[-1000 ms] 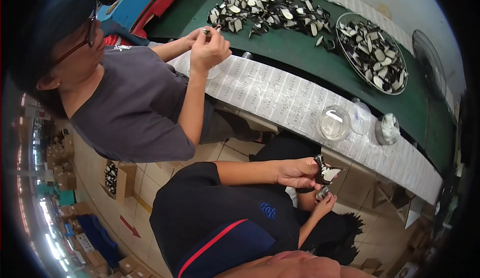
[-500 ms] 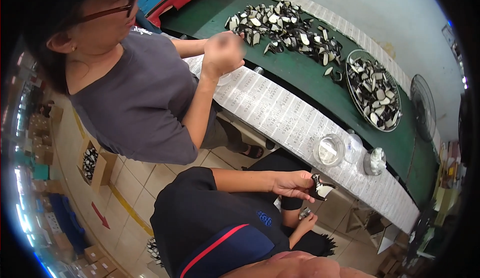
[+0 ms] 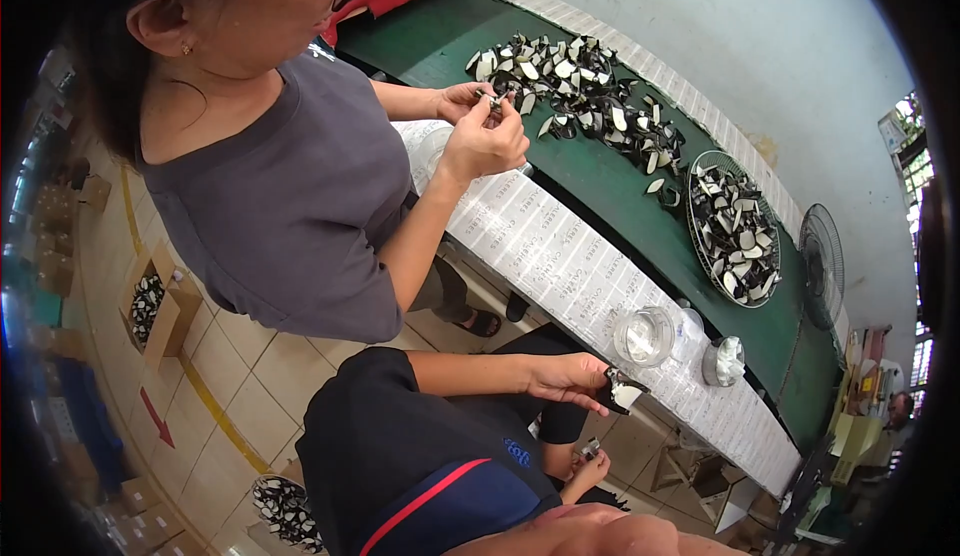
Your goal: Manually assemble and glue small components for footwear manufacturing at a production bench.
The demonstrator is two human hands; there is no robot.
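My left hand (image 3: pixel 568 380) is closed on a curved black-and-white piece (image 3: pixel 626 395), its thumb on top and the white face turned outward. The piece is held just off the near edge of the bench, below a clear round jar (image 3: pixel 645 338) with white stuff in it. Lower down, my right hand (image 3: pixel 588 472) pinches a small dark-and-pale thing (image 3: pixel 590 449), too small to make out. Beside the jar stands a round container (image 3: pixel 723 361) with white crumpled material.
On the green table (image 3: pixel 620 196) lie a heap of black-and-white pieces (image 3: pixel 570 81) and a wire basket (image 3: pixel 776 281) full of them. A fan (image 3: pixel 822 266) stands beyond. At left, a co-worker's hands (image 3: pixel 490 136) hold a small piece. Cardboard boxes (image 3: pixel 180 321) are on the floor.
The whole view has shifted and tilted a little. My left hand still holds the black-and-white piece, and my right hand its small thing. The co-worker's hands show more clearly.
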